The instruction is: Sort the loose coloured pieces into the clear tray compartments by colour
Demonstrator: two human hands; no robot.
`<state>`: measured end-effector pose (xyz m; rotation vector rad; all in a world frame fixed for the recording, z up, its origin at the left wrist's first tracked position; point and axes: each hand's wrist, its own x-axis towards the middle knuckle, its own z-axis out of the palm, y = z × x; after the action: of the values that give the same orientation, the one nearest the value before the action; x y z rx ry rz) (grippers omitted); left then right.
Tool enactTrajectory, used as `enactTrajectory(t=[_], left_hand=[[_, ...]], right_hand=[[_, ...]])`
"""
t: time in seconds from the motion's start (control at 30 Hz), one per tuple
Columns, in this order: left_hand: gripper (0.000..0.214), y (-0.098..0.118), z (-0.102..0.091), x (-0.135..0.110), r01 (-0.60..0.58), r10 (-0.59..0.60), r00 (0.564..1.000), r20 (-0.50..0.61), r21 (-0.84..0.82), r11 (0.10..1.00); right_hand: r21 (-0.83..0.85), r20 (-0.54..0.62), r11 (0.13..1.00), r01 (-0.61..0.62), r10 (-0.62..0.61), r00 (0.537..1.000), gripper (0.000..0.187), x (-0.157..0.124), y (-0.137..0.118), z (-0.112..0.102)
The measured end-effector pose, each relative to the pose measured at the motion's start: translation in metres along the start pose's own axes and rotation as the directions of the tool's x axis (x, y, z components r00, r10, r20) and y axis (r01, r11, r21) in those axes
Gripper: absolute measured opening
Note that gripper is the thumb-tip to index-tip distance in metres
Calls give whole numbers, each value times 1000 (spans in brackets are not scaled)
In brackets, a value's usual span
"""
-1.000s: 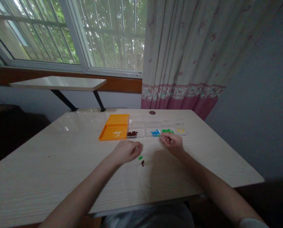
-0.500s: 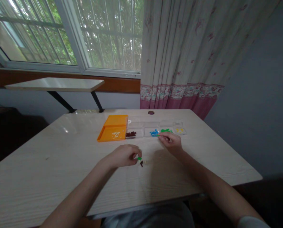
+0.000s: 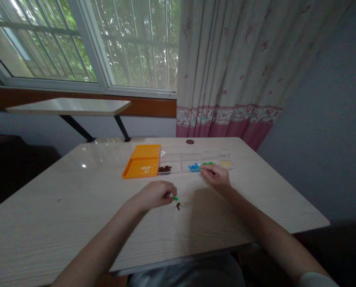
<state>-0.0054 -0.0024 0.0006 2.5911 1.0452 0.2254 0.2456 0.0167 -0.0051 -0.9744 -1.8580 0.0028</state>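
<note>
My left hand (image 3: 161,193) is closed in a pinch over the middle of the table, with a small green piece (image 3: 176,198) at its fingertips. Just beneath lie a few small dark brown pieces (image 3: 178,206) and a pale yellow one (image 3: 183,204). Farther off, my right hand (image 3: 216,175) reaches to the clear compartment tray (image 3: 175,167), its fingers pinched on a tiny green piece (image 3: 200,168). Blue pieces (image 3: 193,167) fill the compartment by those fingertips. More green pieces (image 3: 207,163) lie behind the hand, which partly hides them.
An open orange case (image 3: 144,152) holding some white pieces (image 3: 146,170) stands left of the tray. Brown pieces (image 3: 165,169) and yellow pieces (image 3: 226,164) sit in the tray's end compartments. A raised shelf (image 3: 73,106) occupies the back left of the table.
My right hand has shifted slightly to the right and up over the green pieces. My left hand has moved only a little, and its green piece has turned slightly.
</note>
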Motion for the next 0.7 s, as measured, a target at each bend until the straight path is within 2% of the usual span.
enactTrajectory(t=[0.17, 0.3, 0.43, 0.5, 0.57, 0.7], left_hand=[[17, -1, 1, 0, -14, 13, 1000, -8, -12, 1000], [15, 0, 2, 0, -32, 32, 999, -22, 7, 999], [15, 3, 1, 1, -4, 5, 999, -36, 39, 999], [15, 4, 0, 1, 11, -8, 998, -60, 53, 999], [15, 4, 0, 2, 12, -7, 995, -101, 55, 998], [18, 3, 1, 1, -17, 20, 979, -204, 17, 1000]], right_hand=[[-149, 96, 978, -145, 160, 982, 23, 6, 30, -5], [-293, 69, 920, -261, 293, 954, 24, 7, 51, -9], [-336, 59, 886, -321, 360, 931, 29, 5, 56, -11], [-306, 86, 898, -315, 356, 931, 30, 5, 51, -9], [-264, 162, 928, -265, 313, 936, 29, 3, 39, -4], [-175, 374, 982, -65, 128, 919, 23, -7, 7, 13]])
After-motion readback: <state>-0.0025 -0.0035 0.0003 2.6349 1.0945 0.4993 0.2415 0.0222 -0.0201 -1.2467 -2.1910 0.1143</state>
